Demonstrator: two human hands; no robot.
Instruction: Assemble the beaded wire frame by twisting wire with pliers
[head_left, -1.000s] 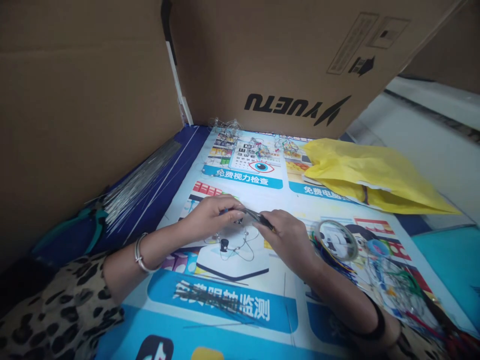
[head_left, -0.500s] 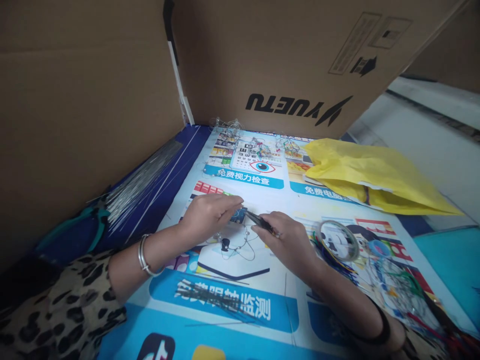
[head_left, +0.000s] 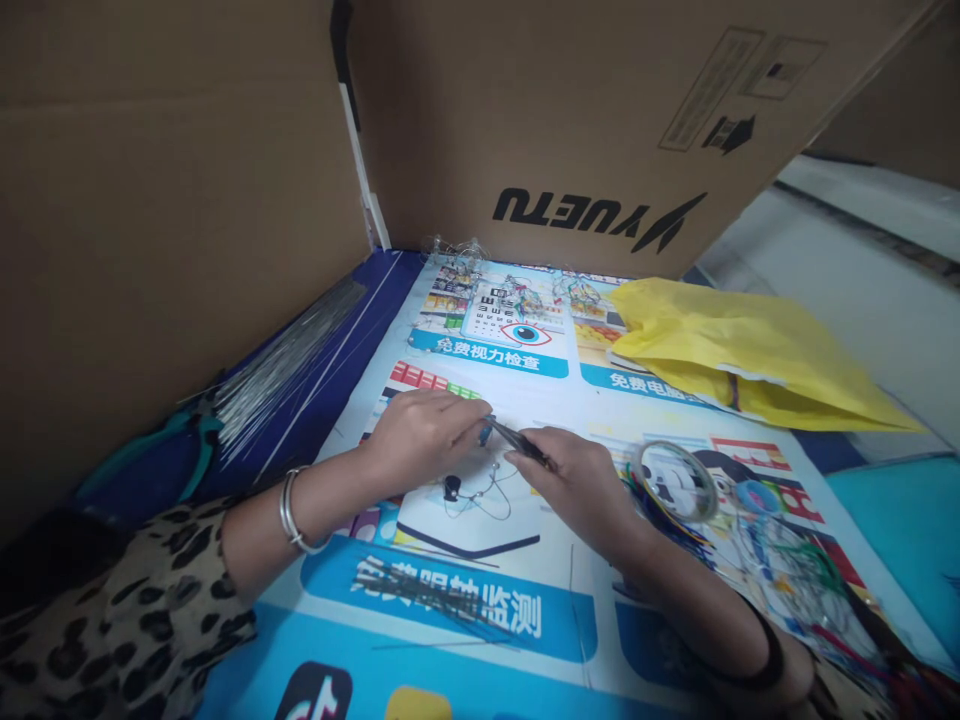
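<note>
My left hand (head_left: 427,430) is closed in a pinch, thumb and fingertips together over the middle of the printed sheet. From its fingertips seems to hang a thin beaded wire (head_left: 478,497), looped below with small clear beads; the pinched end is hidden. My right hand (head_left: 574,480) is closed around dark, slim tweezers (head_left: 527,446). Their tips point left and meet the spot at my left fingertips. A small black piece (head_left: 451,488) lies by the wire loop. Closer to me, a bundle of thin dark wires (head_left: 442,600) is spread on the printed sheet (head_left: 555,545).
Cardboard walls (head_left: 525,100) stand behind and left. Straight wires (head_left: 285,360) and teal-handled pliers (head_left: 161,450) lie left. Beaded wire tangles (head_left: 517,295) sit at the back. A yellow bag (head_left: 750,345), a tape roll (head_left: 679,482) and coloured cords (head_left: 810,570) are right.
My left hand has turned slightly and shifted a little right, its fingertips now closer to the tweezer tips. My right hand stays nearly in place, still gripping the tweezers.
</note>
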